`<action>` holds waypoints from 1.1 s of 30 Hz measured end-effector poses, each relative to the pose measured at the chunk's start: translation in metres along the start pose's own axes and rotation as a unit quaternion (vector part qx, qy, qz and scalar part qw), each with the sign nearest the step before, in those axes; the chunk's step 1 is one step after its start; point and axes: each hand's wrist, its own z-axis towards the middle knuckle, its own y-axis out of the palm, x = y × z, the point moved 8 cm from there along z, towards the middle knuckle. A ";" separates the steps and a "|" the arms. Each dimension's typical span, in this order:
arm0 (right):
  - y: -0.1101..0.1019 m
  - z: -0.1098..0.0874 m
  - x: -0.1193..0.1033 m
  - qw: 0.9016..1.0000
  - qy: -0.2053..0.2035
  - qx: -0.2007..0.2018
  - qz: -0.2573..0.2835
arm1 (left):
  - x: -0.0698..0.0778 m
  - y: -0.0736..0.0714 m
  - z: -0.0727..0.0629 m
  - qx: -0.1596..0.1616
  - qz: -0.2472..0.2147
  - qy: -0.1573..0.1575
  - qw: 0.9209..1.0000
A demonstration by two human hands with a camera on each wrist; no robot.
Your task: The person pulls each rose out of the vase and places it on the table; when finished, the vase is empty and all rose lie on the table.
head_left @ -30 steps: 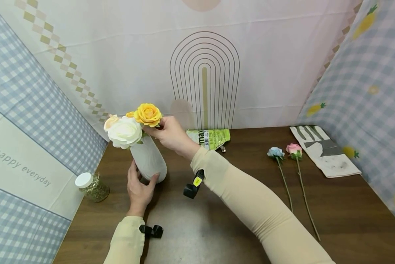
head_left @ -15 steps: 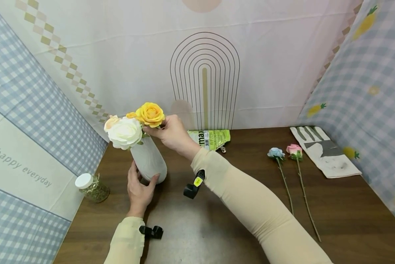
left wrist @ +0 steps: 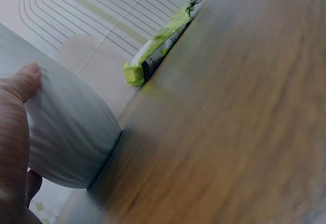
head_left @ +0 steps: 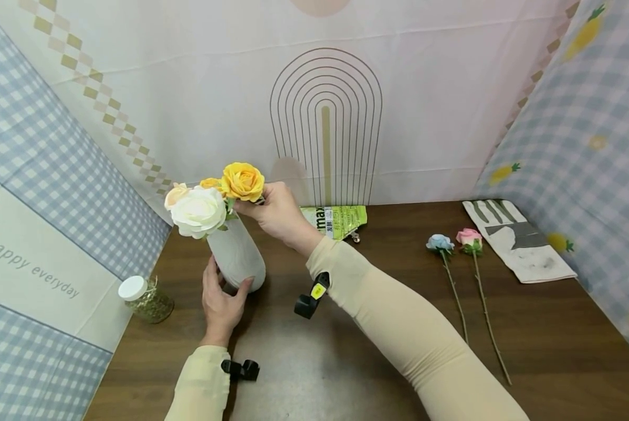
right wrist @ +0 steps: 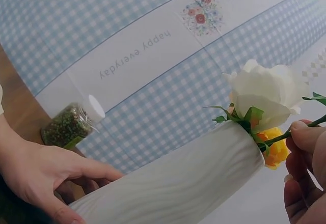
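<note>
A white ribbed vase [head_left: 237, 254] stands on the table at the left, with my left hand [head_left: 223, 307] gripping it low down, thumb and fingers around its sides. My right hand [head_left: 280, 215] is at the vase's mouth and pinches the green stem [right wrist: 279, 138] of a yellow rose [head_left: 243, 182] between thumb and fingers. The stem's lower end goes into the mouth. A white flower [head_left: 199, 212] and a pale peach one [head_left: 176, 196] lean out on the left side, and another yellow flower [head_left: 211, 183] shows partly hidden behind.
Left of the vase is a lidded glass jar [head_left: 148, 300]. A green packet [head_left: 341, 221] lies against the back wall. On the right are a blue rose [head_left: 440, 244], a pink rose [head_left: 469, 238] and a folded grey-white glove [head_left: 519, 242].
My right hand and the yellow rose have shifted slightly right, away from the white flower. The left hand and the vase stay in place.
</note>
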 end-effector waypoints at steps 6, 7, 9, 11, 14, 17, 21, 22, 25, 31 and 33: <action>0.002 0.001 -0.003 1.000 -0.014 -0.010 0.007 | 0.001 0.002 0.001 -0.005 -0.003 0.005 1.000; 0.002 0.002 -0.003 1.000 -0.014 -0.011 0.007 | 0.001 0.002 0.001 -0.005 -0.003 0.006 1.000; 0.002 0.003 -0.004 1.000 -0.016 -0.013 0.015 | 0.001 0.002 0.001 -0.006 -0.004 0.006 1.000; 0.003 0.005 -0.004 0.999 -0.019 -0.013 0.032 | 0.001 0.002 0.001 -0.006 -0.006 0.008 1.000; 0.001 0.008 -0.006 0.998 -0.024 -0.014 0.063 | 0.000 0.002 0.001 -0.005 -0.006 0.007 1.000; -0.003 0.008 -0.007 0.997 -0.027 -0.010 0.078 | -0.002 0.002 0.000 -0.003 -0.004 0.003 1.000; -0.012 0.005 -0.009 0.996 -0.039 0.000 0.081 | -0.003 0.001 0.000 -0.004 -0.003 -0.003 1.000; -0.015 0.005 -0.010 0.996 -0.043 0.004 0.082 | -0.002 0.001 0.000 -0.003 -0.003 0.000 1.000; -0.025 0.002 -0.013 0.993 -0.063 0.019 0.096 | -0.001 0.001 0.001 0.003 -0.004 0.008 1.000; -0.051 -0.005 -0.017 0.986 -0.062 0.053 0.144 | -0.001 0.000 0.000 0.008 -0.004 0.011 1.000; -0.063 -0.008 -0.018 0.984 -0.058 0.069 0.155 | -0.001 0.000 0.000 0.008 -0.006 0.009 1.000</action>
